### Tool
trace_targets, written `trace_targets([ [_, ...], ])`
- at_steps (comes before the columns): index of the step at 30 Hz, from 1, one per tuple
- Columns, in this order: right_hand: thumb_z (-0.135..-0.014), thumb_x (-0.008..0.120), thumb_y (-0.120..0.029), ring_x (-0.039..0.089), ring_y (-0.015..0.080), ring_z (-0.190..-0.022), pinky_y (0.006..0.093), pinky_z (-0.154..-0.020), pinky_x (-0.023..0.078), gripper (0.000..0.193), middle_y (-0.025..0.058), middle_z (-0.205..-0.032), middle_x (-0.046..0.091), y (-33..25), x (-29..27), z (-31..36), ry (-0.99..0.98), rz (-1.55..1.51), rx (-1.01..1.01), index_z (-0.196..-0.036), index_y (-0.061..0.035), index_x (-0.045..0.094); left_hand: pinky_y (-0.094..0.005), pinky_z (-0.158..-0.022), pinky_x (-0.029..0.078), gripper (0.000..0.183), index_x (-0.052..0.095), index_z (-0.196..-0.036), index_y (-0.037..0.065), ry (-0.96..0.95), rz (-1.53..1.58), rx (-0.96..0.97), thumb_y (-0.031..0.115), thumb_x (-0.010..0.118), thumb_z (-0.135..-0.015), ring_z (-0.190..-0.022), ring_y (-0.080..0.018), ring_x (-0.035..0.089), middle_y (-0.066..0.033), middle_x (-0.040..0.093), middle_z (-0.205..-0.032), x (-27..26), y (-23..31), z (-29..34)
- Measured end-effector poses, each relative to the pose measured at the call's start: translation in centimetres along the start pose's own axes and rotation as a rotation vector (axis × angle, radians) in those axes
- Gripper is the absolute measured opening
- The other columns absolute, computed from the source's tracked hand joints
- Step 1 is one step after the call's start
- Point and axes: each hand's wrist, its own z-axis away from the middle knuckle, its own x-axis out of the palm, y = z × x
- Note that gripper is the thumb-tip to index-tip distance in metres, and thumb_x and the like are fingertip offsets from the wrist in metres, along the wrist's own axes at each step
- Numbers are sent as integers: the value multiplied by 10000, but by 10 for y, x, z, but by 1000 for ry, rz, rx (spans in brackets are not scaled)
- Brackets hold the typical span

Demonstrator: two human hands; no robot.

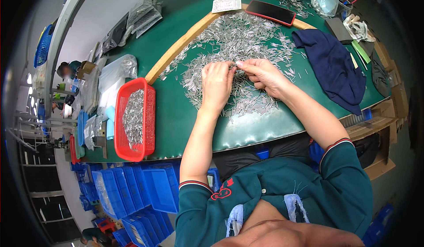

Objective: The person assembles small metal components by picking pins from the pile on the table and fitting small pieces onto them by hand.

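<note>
Head view: metal pins point(240, 37), heaped mid-scene on green desk point(174, 114); similar pieces in red basket point(150, 123), left. Left hand point(216, 82) and right hand point(267, 77): fingertips pinched narrow, meeting over the heap, apparently on pins. Step, as judged: fingertip handling; next move calls for fine, steady grip.

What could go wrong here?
Loose metal pins lie close to the navy cloth; shifting it might drag some away.
The red basket of pins sits by the green table's front edge; a bump could spill it.
The phone seems propped on the wooden strip; it might slip.
</note>
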Motion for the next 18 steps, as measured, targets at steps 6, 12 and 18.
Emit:
trace_targets([
  [6, -794, 612, -277, 430, 22, -571, 181, -484, 335, 272, -32, -684, 518, -2, 7, 4, 82, 214, -120, -883, -21, 598, -378, -849, 331, 132, 556, -899, 69, 18, -29, 49, 142, 555, -789, -809, -214, 530, -59, 555, -776, 3, -1, 1],
  [12, -796, 607, -286, 309, -7, -432, 162, -374, 221, 241, -79, -581, 443, 1, 4, -1, 122, 257, -229, -867, -58, 583, -403, -877, 329, 133, 568, -904, 82, 4, -100, 25, 149, 556, -790, -788, -189, 549, -41, 571, -773, 3, 3, 2],
  [18, -806, 593, -265, 329, -8, -452, 157, -382, 241, 216, -78, -594, 456, 2, 3, -2, 110, 231, -253, -878, -62, 594, -396, -869, 344, 145, 576, -918, 85, 21, -19, -34, 158, 556, -795, -772, -187, 571, -47, 597, -787, 9, 2, 3],
])
